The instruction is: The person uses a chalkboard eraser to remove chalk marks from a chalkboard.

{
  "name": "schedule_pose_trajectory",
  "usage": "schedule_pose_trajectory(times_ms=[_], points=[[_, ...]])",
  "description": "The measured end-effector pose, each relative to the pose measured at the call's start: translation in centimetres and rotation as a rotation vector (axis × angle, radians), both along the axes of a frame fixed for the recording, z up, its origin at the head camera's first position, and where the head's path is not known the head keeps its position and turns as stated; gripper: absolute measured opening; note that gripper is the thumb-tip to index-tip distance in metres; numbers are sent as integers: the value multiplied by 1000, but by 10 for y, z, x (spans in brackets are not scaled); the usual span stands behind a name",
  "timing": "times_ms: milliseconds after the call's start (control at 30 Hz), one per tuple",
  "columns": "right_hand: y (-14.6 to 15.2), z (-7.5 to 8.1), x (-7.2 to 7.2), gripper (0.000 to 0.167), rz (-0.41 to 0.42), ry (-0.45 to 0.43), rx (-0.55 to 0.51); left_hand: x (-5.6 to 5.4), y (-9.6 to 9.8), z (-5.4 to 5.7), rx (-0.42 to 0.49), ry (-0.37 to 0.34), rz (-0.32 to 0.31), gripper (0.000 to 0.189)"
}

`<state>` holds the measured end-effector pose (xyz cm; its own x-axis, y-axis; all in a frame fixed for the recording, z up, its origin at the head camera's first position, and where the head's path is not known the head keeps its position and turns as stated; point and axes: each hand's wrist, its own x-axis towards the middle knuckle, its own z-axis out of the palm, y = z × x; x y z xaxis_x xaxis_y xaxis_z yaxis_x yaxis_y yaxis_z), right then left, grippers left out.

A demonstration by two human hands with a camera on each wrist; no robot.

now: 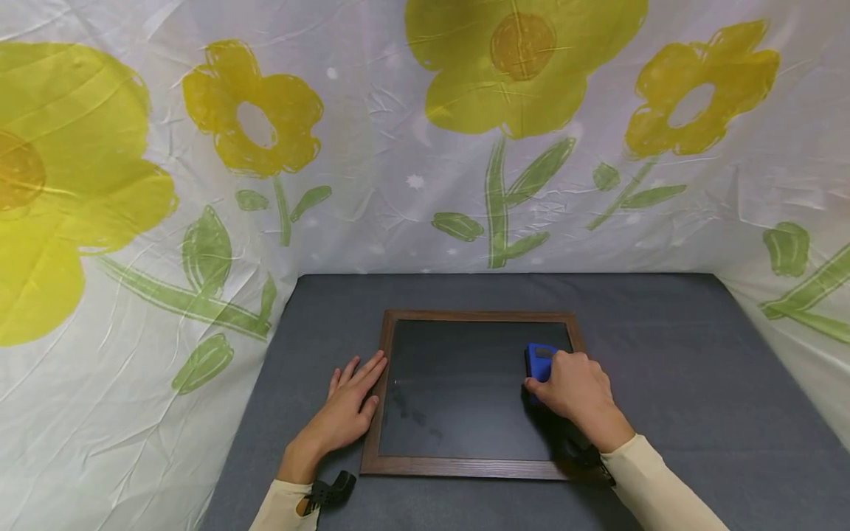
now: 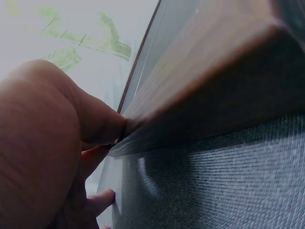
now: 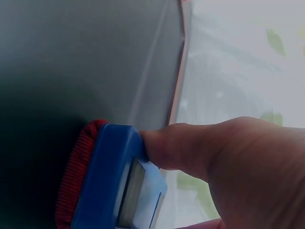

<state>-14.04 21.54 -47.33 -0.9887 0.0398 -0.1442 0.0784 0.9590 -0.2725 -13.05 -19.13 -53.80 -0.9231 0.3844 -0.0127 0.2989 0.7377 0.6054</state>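
Note:
A blackboard in a brown wooden frame lies flat on the dark grey table. Near its right side my right hand grips a blue board eraser, thumb on its near left side. In the right wrist view the eraser shows a red ribbed pad facing the dark board surface. My left hand rests against the left edge of the frame with its fingers spread. The left wrist view shows the thumb touching the side of the wooden frame. Faint smudges mark the board's lower left.
The grey cloth-covered table extends around the board on all sides. Behind and beside it hangs a white curtain printed with yellow flowers. A black strap with a camera mount circles the left wrist.

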Motion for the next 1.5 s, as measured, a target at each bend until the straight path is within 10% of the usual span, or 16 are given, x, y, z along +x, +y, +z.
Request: schedule_pose_trajectory(times_ms=[700, 1500], points=[[34, 0, 4, 68, -14, -32, 17, 1, 1, 1, 19, -12, -10, 71], [-8, 0, 0, 69, 54, 29, 51, 2, 2, 2, 29, 19, 2, 70]])
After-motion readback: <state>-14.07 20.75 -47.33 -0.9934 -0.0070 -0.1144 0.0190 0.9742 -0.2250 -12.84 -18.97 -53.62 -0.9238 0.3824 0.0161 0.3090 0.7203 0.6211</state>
